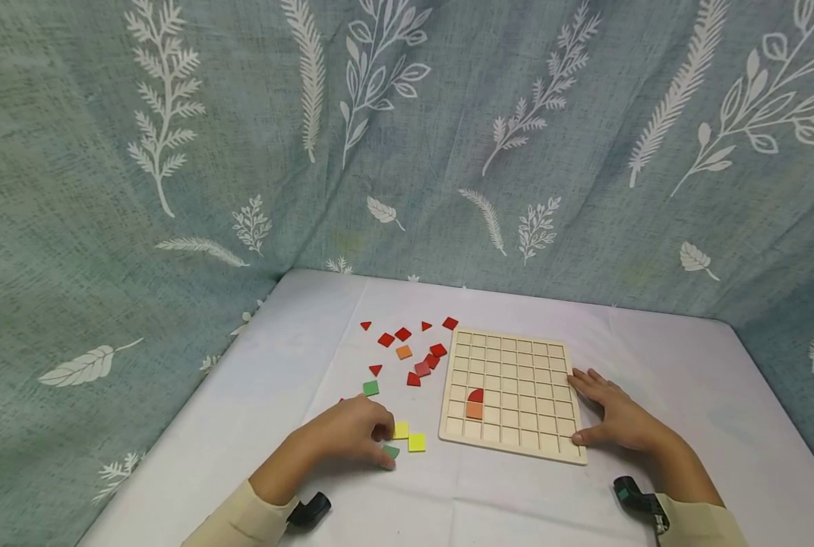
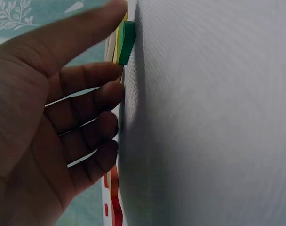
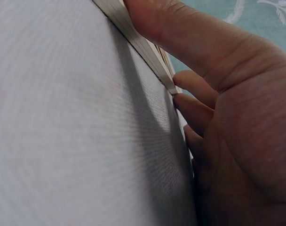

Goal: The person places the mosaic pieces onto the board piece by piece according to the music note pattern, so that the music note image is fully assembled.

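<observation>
My left hand (image 1: 352, 434) is low over the table, fingers bent and thumb apart from them. Just beyond the gap between thumb and index finger lies a green quarter-round tile (image 1: 391, 451); the left wrist view shows the green tile (image 2: 127, 42) between those two fingertips, and I cannot tell whether they touch it. Two yellow square tiles (image 1: 417, 442) lie beside this hand. My right hand (image 1: 619, 414) rests spread against the right edge of a wooden grid board (image 1: 516, 357), thumb and fingertips touching it. A red quarter-round tile (image 1: 476, 395) and an orange square tile (image 1: 474, 410) sit in its cells.
Several red tiles (image 1: 423, 368), an orange tile (image 1: 404, 352) and a green square tile (image 1: 370, 388) lie scattered left of the board. A white cloth covers the table (image 1: 503, 501). Patterned fabric (image 1: 407, 152) hangs behind and at the sides.
</observation>
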Motion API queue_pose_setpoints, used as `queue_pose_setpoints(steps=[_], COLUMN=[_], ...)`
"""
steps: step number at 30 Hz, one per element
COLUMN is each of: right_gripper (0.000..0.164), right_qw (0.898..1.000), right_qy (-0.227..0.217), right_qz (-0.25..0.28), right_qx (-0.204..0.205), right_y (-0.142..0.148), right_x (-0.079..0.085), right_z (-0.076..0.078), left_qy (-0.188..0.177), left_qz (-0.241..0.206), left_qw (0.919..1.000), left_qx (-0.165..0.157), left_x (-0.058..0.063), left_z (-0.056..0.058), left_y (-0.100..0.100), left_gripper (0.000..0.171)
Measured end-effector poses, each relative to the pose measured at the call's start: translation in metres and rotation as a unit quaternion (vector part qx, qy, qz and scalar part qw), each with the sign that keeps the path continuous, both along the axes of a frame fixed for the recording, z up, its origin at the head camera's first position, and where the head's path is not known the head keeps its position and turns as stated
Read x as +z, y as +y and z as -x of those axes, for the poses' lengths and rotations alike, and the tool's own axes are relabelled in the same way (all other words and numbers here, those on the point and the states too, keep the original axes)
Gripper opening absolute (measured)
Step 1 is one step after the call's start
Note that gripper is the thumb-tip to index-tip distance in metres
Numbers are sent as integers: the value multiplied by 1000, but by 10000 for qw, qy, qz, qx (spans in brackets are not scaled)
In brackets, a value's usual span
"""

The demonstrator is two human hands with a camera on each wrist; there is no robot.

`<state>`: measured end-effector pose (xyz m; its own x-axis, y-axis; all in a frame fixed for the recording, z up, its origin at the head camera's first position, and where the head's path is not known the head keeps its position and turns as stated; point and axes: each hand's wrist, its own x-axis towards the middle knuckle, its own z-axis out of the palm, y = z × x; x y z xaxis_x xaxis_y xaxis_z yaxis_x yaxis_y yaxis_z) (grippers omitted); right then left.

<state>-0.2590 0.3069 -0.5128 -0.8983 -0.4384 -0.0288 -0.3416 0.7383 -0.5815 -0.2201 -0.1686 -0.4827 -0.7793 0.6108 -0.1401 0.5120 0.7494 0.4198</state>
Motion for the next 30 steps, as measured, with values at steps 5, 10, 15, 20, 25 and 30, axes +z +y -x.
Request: queue_pose_setpoints(steps=[5, 10, 15, 20, 25, 30], right_gripper=[114, 114, 114, 113, 114, 115], right_qw=[10000, 10000, 10000, 10000, 9999, 9999], right_qy=[-19, -18, -3, 30, 19, -40], right_qz=[-19, -8, -55, -68, -65, -41], right_qx=[-21, -53, -71, -55, -100, -156], right_y=[-1, -1, 0, 0, 0, 0], right_x=[1, 1, 0, 1, 2, -2], right_z=[-1, -2, -1, 1, 2, 0], left_qy=[-159, -235, -325, -498, -803, -820], left_qz=[-134, -151, -332, -688, -1019, -1093], left_qw=[9996, 9993, 9983, 9951, 9904, 9897], left_qx=[-174, -259, -361, -513, -482, -433], left_x=[3, 3, 3, 3, 5, 8], left_z=[-2, -1, 1, 4, 6, 7], left_y=[1, 1, 1, 0, -1, 3], left_gripper=[20, 18, 20, 21, 21, 19])
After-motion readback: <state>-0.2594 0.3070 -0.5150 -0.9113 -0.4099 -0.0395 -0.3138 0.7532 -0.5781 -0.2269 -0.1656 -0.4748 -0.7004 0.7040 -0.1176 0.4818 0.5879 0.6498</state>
